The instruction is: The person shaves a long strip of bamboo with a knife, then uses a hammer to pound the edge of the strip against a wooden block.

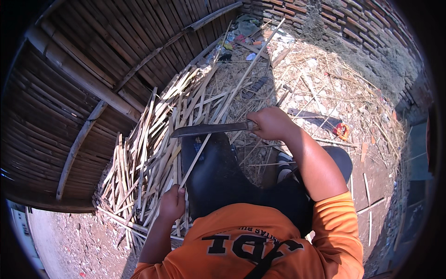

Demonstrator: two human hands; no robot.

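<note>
My right hand [272, 122] is closed round the handle of a machete [210, 129]. Its long dark blade points left, lying across a thin bamboo strip [197, 156] above my left thigh. Pinched in my left hand [173, 203] is the near end of that strip. From there it slants up and away to the right, past the blade, over the littered ground. Whether the blade's edge touches the strip I cannot tell. Beside my left leg lies a large loose pile of split bamboo strips [139, 160].
A slatted bamboo wall [93, 60] stands on the left, a brick wall [353, 25] at the back. Straw and shavings [334, 83] litter the ground. A dark flat piece [313, 118] with a red and yellow end [342, 131] lies to the right. My knees are bent outward.
</note>
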